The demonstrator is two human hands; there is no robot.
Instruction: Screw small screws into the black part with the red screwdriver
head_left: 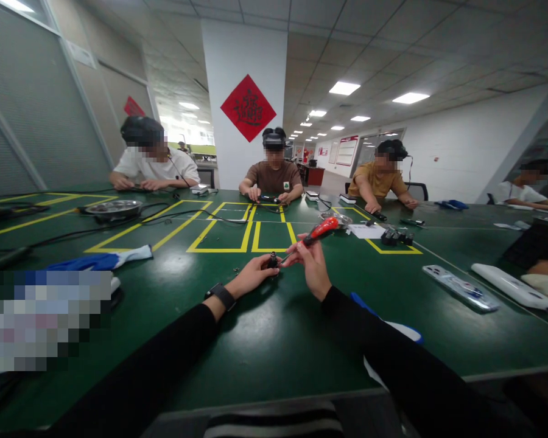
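Note:
My left hand point(254, 275) is closed on a small black part point(273, 260), held just above the green table point(265, 353). In my right hand point(314, 266) is a screwdriver with a red and black handle point(320, 230), its handle tilted up to the right. The shaft points down-left toward the black part; whether the tip touches it is too small to tell. A few tiny pieces point(236, 269) lie on the table just left of my left hand.
Blue-white gloves point(103, 260) lie at left, another glove point(404, 331) by my right forearm. Metal bowls point(117, 208), black parts point(397, 236), a phone-like item point(459, 287) and a white case point(511, 286) stand around. Cables cross the left side. Several people sit opposite.

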